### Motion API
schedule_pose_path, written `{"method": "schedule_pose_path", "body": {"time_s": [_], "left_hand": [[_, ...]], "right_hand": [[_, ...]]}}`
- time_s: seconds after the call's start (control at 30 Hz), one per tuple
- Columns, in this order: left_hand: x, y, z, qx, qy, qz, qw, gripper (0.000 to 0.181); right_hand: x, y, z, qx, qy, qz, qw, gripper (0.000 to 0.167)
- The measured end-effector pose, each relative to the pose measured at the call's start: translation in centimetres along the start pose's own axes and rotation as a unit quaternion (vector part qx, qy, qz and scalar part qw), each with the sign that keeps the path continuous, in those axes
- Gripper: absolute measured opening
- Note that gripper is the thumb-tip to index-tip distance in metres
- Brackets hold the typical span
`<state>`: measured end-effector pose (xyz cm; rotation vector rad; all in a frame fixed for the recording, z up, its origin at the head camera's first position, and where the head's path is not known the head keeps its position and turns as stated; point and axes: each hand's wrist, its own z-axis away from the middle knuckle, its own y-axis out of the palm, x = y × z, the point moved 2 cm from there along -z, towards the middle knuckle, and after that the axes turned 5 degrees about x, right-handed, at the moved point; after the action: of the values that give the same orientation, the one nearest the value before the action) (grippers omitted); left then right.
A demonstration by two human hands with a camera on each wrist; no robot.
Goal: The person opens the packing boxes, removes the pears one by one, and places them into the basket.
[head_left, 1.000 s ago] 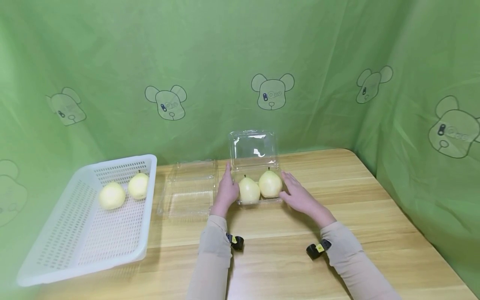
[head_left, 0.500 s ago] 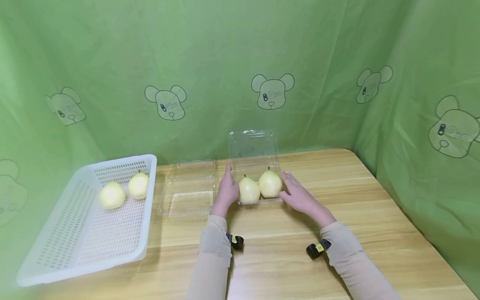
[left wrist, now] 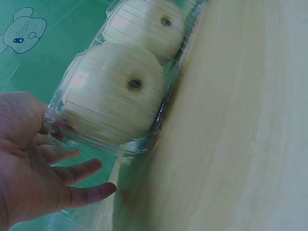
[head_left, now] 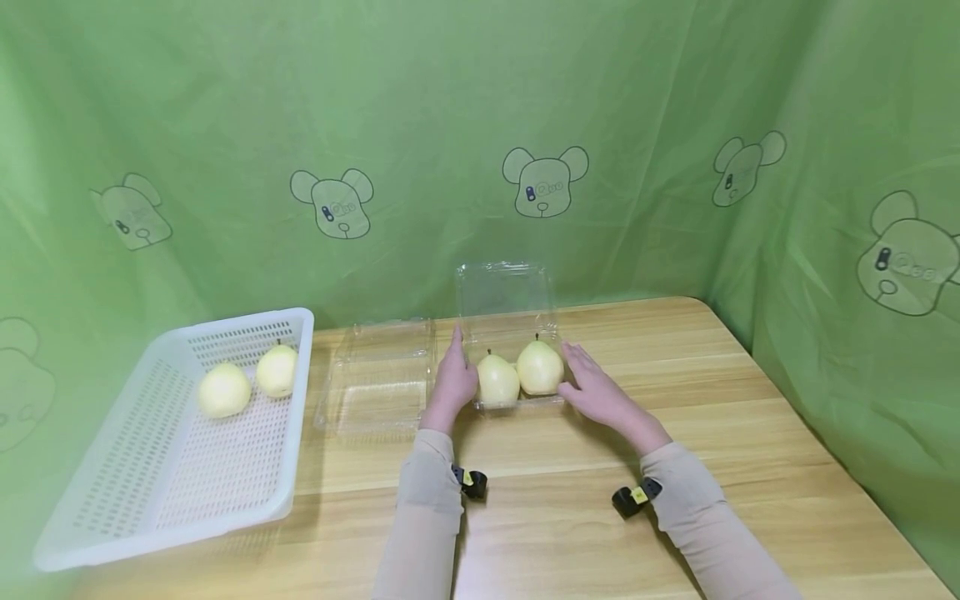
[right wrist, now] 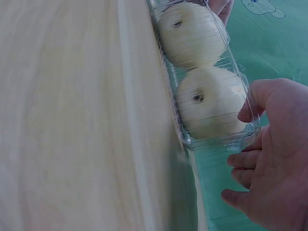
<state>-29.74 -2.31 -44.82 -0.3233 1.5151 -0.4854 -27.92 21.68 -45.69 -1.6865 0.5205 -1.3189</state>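
An opened clear plastic clamshell box (head_left: 517, 403) stands on the wooden table, lid (head_left: 504, 292) raised at the back. Two pale yellow pears sit side by side in its base: a left pear (head_left: 497, 382) and a right pear (head_left: 540, 367), stems up. My left hand (head_left: 452, 379) grips the box's left side, thumb near the front corner, lower fingers spread in the left wrist view. At the opposite side, my right hand (head_left: 596, 392) holds the box; in the right wrist view its thumb (right wrist: 248, 110) laps over the rim and the other fingers stay outside.
A second clear clamshell box (head_left: 378, 400) lies opened just left of my left hand. Farther left stands a white plastic basket (head_left: 288, 467) holding two more pears (head_left: 224, 390). Green curtain (head_left: 442, 125) hangs behind the table (head_left: 555, 533) and along its sides.
Both hands stay in place on the box, and the pears have not moved. Glare on the raised lid has faded since the earliest frame.
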Motion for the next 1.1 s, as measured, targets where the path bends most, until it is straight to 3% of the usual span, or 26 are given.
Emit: {"method": "schedule_pose_path", "body": {"time_s": [1.1], "left_hand": [[-0.72, -0.68, 0.48, 0.017, -0.009, -0.050, 0.9985, 0.075]], "right_hand": [[0.51, -0.22, 0.35, 0.013, -0.020, 0.014, 0.9996, 0.075]]}}
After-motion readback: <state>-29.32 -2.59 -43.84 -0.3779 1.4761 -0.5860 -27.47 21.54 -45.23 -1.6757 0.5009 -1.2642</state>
